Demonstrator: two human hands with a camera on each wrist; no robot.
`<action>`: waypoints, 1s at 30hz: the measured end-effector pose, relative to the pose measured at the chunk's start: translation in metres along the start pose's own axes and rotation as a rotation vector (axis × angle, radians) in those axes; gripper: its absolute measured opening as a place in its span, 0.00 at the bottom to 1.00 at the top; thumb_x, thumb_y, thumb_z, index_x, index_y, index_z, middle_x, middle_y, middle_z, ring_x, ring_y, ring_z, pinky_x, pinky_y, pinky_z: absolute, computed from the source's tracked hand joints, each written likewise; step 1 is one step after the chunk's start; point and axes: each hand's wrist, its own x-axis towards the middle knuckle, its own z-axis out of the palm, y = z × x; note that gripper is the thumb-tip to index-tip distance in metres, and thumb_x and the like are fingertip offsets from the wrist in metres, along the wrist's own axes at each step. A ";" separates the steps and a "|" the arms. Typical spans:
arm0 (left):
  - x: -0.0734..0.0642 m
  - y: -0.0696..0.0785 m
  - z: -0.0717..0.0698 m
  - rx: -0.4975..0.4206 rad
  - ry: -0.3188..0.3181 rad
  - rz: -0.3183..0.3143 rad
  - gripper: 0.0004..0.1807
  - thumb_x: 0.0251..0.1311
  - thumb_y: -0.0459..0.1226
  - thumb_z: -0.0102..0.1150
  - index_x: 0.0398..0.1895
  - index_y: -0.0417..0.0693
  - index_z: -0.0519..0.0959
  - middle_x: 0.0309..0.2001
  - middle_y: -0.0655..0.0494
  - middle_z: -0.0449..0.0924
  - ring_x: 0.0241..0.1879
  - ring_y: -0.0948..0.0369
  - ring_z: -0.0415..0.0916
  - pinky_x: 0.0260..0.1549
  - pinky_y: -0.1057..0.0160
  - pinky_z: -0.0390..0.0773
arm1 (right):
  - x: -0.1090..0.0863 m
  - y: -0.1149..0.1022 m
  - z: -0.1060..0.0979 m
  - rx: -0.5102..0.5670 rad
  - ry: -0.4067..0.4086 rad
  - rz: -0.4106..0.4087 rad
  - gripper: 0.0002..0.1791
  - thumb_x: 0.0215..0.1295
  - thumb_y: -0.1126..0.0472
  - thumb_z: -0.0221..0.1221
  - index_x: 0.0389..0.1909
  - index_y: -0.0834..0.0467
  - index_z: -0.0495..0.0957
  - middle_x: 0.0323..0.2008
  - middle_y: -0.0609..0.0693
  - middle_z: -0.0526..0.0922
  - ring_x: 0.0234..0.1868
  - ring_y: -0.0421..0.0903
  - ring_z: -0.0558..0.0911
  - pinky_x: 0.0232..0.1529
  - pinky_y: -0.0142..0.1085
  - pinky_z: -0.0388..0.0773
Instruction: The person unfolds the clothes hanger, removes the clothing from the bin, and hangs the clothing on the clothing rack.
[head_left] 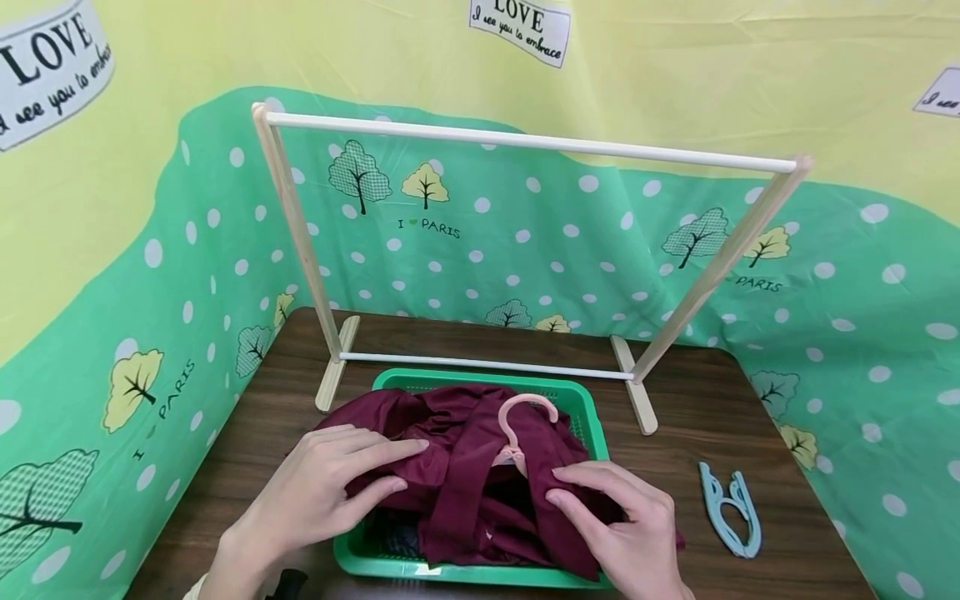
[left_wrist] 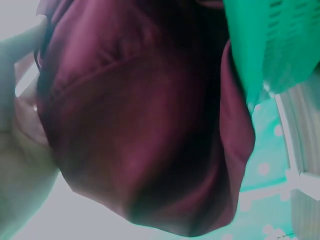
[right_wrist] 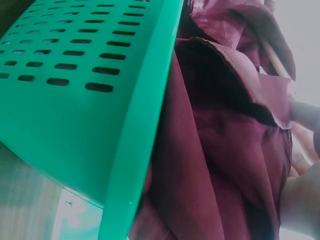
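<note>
A maroon garment (head_left: pixel 457 500) lies bunched over the green basket (head_left: pixel 596 425). The hook of a pink hanger (head_left: pixel 512 425) stands up out of its neck area, and most of the hanger is hidden inside the cloth. On the left side my left hand (head_left: pixel 337 479) pinches the fabric between thumb and fingers. My right hand (head_left: pixel 622 517) pinches the cloth just right of the hanger. In the left wrist view the maroon cloth (left_wrist: pixel 135 125) hangs in folds from the fingers. The right wrist view has the hand (right_wrist: pixel 305 165) holding cloth beside the basket wall.
A folded light blue hanger (head_left: pixel 731 510) lies on the dark wooden table (head_left: pixel 690 417) to the right. Behind the basket stands a wooden rack with a white top rail (head_left: pixel 525 142) and a low crossbar (head_left: pixel 480 363). Dark cloth (head_left: pixel 397 537) shows inside the basket.
</note>
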 end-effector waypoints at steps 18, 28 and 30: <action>-0.002 -0.012 0.004 -0.079 0.061 0.104 0.18 0.90 0.43 0.51 0.64 0.57 0.91 0.32 0.68 0.83 0.25 0.76 0.68 0.27 0.84 0.62 | 0.002 -0.005 -0.007 -0.094 -0.078 0.073 0.29 0.45 0.79 0.84 0.47 0.51 0.95 0.41 0.48 0.96 0.47 0.32 0.92 0.57 0.20 0.84; -0.005 -0.012 0.001 -0.076 0.032 0.030 0.19 0.90 0.46 0.50 0.63 0.57 0.92 0.34 0.68 0.84 0.26 0.76 0.70 0.28 0.84 0.64 | 0.008 -0.008 -0.021 -0.182 -0.116 0.116 0.28 0.52 0.79 0.81 0.52 0.52 0.94 0.50 0.49 0.96 0.57 0.29 0.90 0.64 0.19 0.80; -0.005 -0.012 0.001 -0.069 0.032 0.020 0.20 0.90 0.47 0.50 0.63 0.57 0.92 0.34 0.68 0.85 0.26 0.76 0.70 0.28 0.84 0.64 | 0.007 -0.008 -0.024 -0.186 -0.091 0.116 0.29 0.53 0.80 0.79 0.54 0.53 0.94 0.52 0.49 0.95 0.59 0.29 0.89 0.65 0.18 0.79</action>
